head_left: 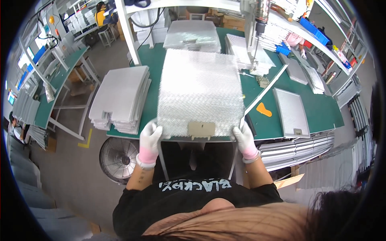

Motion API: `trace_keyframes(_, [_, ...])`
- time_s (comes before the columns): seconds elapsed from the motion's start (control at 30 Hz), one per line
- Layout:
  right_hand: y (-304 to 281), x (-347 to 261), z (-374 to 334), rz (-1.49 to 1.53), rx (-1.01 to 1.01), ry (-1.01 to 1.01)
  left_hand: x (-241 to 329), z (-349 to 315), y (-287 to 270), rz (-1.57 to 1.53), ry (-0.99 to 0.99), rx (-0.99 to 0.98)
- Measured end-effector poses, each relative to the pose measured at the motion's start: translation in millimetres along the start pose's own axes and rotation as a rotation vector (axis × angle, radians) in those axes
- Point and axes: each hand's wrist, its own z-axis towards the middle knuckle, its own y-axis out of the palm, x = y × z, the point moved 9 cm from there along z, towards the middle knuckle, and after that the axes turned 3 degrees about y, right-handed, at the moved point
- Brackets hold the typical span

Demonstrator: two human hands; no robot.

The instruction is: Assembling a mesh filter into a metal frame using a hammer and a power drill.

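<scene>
A silvery metal mesh panel [201,90] is held between my two hands, tilted at the near edge of the green table. A small beige plate [202,129] sits in its near edge. My left hand [150,138], in a white and pink glove, is closed on the panel's near left corner. At the near right corner my right hand [244,138], gloved alike, grips the panel. A thin white metal strip [267,87] runs along the panel's right edge by that hand and angles off to the far right; whether the hand also holds it, I cannot tell.
Mesh sheets [120,94] are stacked at the table's left, with another stack [192,34] behind. A framed panel [291,112] and an orange scraper [263,109] lie to the right. Beyond stands a drill-like tool [261,26]. A floor fan [119,159] stands below left. A co-worker's gloved hand [303,54] shows far right.
</scene>
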Motion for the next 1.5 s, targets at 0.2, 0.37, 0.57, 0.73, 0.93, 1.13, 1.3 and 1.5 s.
trace_keyframes(0.2, [49,-23,-6,-0.041,-0.094,-0.06,45,-45,-40,0.484,0.366,-0.002])
trace_keyframes(0.37, [71,-95,16,-0.352,-0.038,-0.431,100,-22,-34,0.398,0.617,-0.082])
trace_keyframes(0.57, [45,-145,84,-0.272,0.275,-0.5,132,77,9,0.34,0.599,-0.092])
trace_keyframes(0.73, [30,-140,94,-0.287,0.359,-0.552,92,112,17,0.262,0.535,-0.039])
trace_keyframes(0.93, [-1,-107,98,-0.336,0.417,-0.573,71,109,31,0.186,0.615,-0.074])
trace_keyframes(1.13, [-7,-14,88,-0.411,0.223,-0.276,-27,109,-2,0.422,0.382,-0.103])
trace_keyframes(1.3, [-6,-21,84,-0.348,0.107,-0.402,-34,104,2,0.358,0.208,-0.385])
trace_keyframes(1.5, [6,-106,105,-0.231,0.184,-0.477,66,114,33,0.221,0.374,-0.266])
